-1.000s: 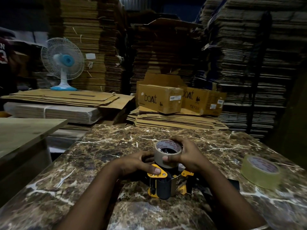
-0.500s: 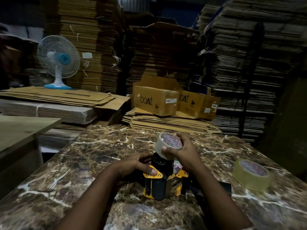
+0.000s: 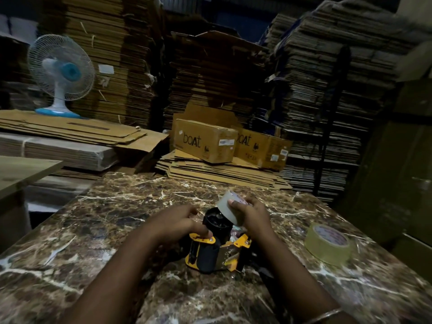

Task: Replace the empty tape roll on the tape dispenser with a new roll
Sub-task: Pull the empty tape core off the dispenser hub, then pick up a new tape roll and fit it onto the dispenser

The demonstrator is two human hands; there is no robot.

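A yellow and black tape dispenser [image 3: 211, 253] lies on the brown marble table [image 3: 112, 230], its black spool hub [image 3: 216, 220] bare and pointing up. My left hand [image 3: 182, 220] presses on the dispenser's yellow frame. My right hand [image 3: 247, 213] grips a nearly empty tape roll [image 3: 228, 208], tilted and lifted just off the hub to its upper right. A fuller roll of clear tape [image 3: 328, 245] lies flat on the table to the right.
Two "boat" cardboard boxes [image 3: 205, 141] sit on flattened cartons beyond the table's far edge. Tall stacks of flat cardboard fill the background. A white and blue fan [image 3: 62, 73] stands at the left. A wooden tabletop [image 3: 21, 169] adjoins on the left.
The old roll sat on the hub a second ago. My right hand has pulled it up and off to the right, tilting it. My left hand stayed on the dispenser.
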